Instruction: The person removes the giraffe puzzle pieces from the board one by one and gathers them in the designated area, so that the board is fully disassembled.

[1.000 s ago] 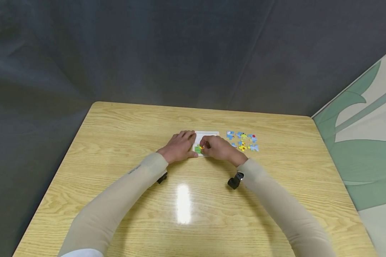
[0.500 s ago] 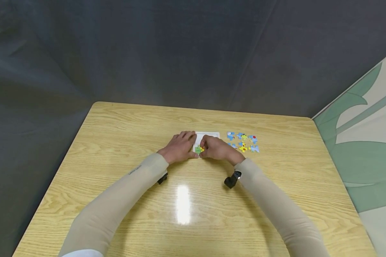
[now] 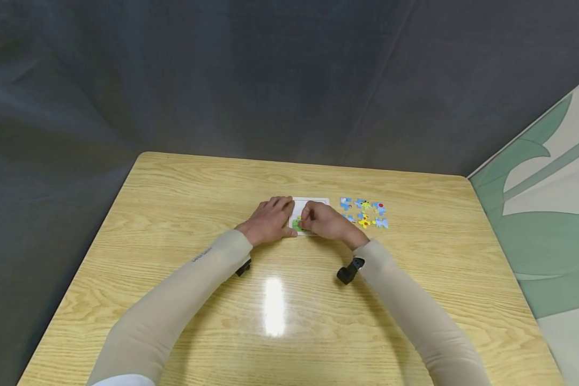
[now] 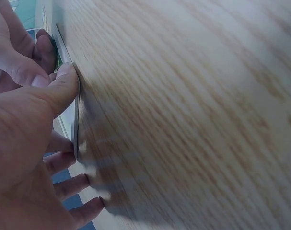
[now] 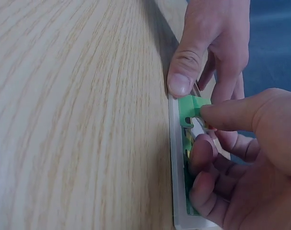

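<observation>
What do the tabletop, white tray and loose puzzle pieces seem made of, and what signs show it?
Tabletop: wood or wood-look laminate, glossy, from grain and bright reflection.
White tray: possibly card or painted board, with a smooth, pale rim.
Loose puzzle pieces: perhaps printed card or thin wood, judging by colourful patches and cut knobs; finish unclear.

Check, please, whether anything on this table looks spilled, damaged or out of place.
Nothing stands out. The loose puzzle pieces lie beside the tray; the bright patch on the table seems reflected light, not a spill.
</observation>
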`<state>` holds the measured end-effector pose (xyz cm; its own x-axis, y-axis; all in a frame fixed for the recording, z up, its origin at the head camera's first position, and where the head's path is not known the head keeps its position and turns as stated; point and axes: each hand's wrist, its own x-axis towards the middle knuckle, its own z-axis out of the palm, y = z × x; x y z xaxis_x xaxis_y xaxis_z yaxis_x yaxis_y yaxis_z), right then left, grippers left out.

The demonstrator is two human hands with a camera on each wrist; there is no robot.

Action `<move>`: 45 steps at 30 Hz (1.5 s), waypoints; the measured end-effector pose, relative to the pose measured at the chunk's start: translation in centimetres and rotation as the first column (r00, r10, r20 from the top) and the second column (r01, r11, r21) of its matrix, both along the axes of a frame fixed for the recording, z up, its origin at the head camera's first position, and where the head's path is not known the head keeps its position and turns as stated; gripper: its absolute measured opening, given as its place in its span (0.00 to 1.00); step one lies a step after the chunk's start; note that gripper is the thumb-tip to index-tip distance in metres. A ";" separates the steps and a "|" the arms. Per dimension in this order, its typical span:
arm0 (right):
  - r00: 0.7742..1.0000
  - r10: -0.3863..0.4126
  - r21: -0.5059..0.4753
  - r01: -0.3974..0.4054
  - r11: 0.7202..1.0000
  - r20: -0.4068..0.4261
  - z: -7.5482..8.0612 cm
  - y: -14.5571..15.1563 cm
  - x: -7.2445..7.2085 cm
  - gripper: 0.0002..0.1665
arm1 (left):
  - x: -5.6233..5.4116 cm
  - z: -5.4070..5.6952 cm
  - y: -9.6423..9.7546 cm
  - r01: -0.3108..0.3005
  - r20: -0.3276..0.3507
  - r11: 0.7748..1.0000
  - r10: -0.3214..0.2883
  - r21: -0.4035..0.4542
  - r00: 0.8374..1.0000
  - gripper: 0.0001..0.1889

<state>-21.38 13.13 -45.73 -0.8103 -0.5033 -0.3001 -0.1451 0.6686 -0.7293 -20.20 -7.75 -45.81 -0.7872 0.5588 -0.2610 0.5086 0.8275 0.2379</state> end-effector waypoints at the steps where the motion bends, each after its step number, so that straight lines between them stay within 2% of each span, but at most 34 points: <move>1: 1.000 0.001 -0.014 -0.001 1.000 -0.006 -0.1 0.1 0.0 0.04 | 0.0 0.0 0.0 0.000 -0.001 1.000 0.000 -0.002 1.000 0.46; 8: 0.999 0.002 -0.102 -0.005 0.995 -0.037 -0.5 0.6 -0.1 0.05 | -0.1 0.3 0.1 -0.004 0.003 1.000 0.004 -0.006 1.000 0.46; 18: 0.999 -0.043 -0.156 0.040 0.987 -0.010 -0.8 0.7 -0.1 0.04 | -0.2 0.4 0.1 -0.012 0.016 1.000 0.012 0.003 1.000 0.47; 34: 0.992 -0.124 -0.205 0.125 0.971 0.017 -0.5 1.7 0.4 0.06 | -0.1 0.4 0.1 -0.019 0.028 1.000 0.019 0.009 0.999 0.47; 45: 0.991 -0.134 -0.205 0.130 0.970 -0.007 -0.5 3.7 1.3 0.06 | 0.1 0.0 0.1 -0.025 0.028 1.000 0.025 0.015 0.999 0.47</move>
<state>-20.08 16.82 -46.18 -0.8787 -0.4402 -0.1848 -0.0820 0.5204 -0.8500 -20.05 -7.60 -45.78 -0.7933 0.5433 -0.2747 0.4808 0.8360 0.2646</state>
